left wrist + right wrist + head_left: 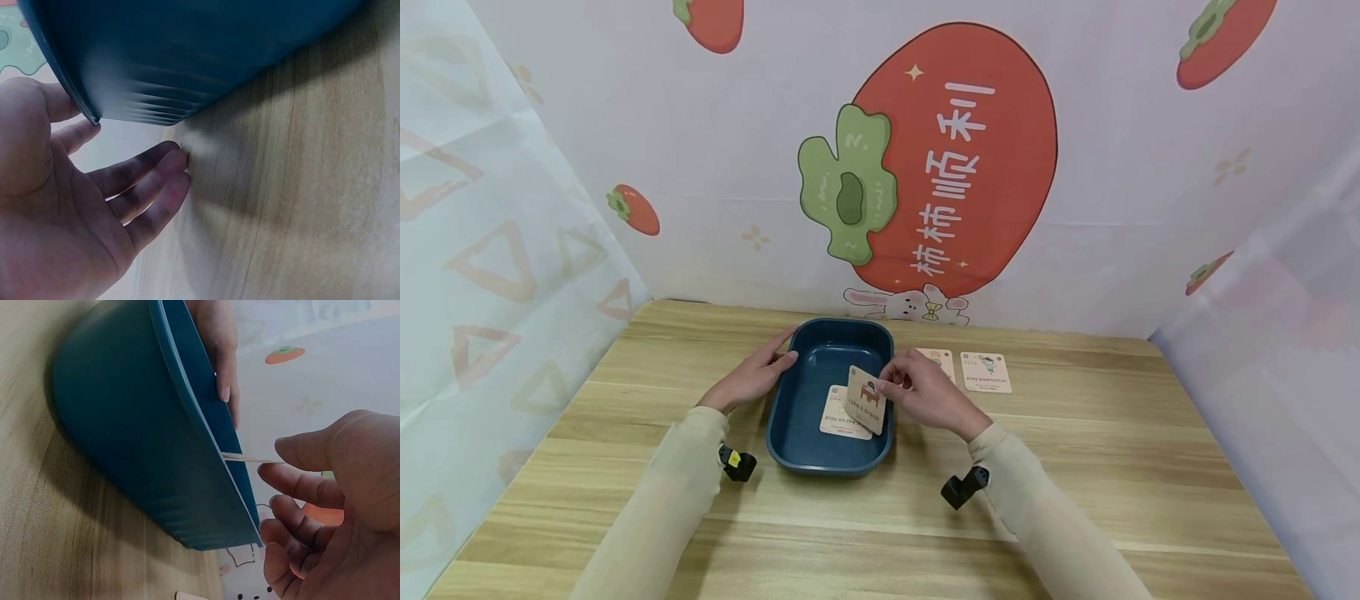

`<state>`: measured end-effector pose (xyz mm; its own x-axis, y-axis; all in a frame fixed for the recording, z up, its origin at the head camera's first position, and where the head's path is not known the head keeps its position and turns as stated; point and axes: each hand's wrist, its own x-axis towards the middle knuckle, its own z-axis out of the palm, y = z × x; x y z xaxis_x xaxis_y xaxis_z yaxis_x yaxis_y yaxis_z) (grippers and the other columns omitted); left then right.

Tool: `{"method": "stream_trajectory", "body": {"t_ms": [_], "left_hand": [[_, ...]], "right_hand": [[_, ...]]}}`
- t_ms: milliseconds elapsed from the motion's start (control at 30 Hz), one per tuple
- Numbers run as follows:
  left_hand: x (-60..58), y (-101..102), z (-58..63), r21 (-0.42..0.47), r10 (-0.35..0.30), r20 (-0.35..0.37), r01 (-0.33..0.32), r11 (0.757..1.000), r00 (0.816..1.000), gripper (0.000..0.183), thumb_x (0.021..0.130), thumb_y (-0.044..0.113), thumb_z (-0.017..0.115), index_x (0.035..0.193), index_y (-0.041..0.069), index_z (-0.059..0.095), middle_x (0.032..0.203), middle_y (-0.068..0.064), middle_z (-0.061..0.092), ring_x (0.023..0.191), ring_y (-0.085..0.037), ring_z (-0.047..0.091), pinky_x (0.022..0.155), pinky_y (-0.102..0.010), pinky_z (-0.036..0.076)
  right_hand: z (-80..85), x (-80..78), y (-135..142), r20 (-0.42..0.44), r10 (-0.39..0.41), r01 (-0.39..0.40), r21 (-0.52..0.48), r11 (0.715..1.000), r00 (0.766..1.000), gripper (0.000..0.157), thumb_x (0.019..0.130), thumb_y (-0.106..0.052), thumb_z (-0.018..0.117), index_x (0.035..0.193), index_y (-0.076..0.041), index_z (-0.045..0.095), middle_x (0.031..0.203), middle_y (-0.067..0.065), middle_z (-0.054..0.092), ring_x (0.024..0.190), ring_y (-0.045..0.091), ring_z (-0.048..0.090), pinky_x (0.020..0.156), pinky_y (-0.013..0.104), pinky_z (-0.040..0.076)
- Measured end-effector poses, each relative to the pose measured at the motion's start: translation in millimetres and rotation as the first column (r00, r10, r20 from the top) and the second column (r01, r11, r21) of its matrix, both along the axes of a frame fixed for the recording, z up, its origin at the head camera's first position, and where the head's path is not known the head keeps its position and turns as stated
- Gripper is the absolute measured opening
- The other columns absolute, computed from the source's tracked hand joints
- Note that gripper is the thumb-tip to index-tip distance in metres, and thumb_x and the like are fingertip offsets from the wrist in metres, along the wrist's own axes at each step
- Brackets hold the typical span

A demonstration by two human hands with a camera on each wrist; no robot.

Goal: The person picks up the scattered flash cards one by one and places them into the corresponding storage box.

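A dark blue plastic bin [801, 408] stands on the table in the head view. My left hand [748, 379] holds its left rim, the thumb over the edge; in the left wrist view several fingers [150, 194] extend loosely beside the outer wall. My right hand [928, 393] pinches a picture card [865, 402] reading "take a break" between thumb and index finger. That card is tilted inside the bin's right side. Under it lies another card [832, 423], its text partly covered. In the right wrist view the held card [247, 458] shows edge-on above the rim.
On the wood-grain table [1075, 450], right of the bin, lie a "play badminton" card [987, 379] and another card [943, 360] partly hidden by my right hand. A printed cloth [1112, 208] hangs behind the table's back edge.
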<state>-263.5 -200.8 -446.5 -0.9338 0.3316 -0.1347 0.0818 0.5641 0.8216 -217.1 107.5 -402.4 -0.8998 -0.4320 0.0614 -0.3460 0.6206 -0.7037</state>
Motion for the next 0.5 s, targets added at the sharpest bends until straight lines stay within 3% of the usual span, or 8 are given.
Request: {"method": "stream_trajectory", "body": {"t_ms": [500], "left_hand": [[0.6, 1.2, 1.8, 0.003, -0.011, -0.017, 0.011, 1.0, 1.0, 0.06, 0.112, 0.032, 0.037, 0.165, 0.016, 0.012, 0.163, -0.024, 0.025, 0.143, -0.047, 0.036, 0.114, -0.066, 0.026]], "right_hand": [[1.7, 2.5, 2.9, -0.001, -0.007, 0.007, 0.007, 1.0, 1.0, 0.006, 0.099, -0.018, 0.069, 0.1, -0.014, 0.073, 0.09, 0.002, 0.053, 0.084, 0.02, 0.05, 0.066, 0.033, 0.045]]}}
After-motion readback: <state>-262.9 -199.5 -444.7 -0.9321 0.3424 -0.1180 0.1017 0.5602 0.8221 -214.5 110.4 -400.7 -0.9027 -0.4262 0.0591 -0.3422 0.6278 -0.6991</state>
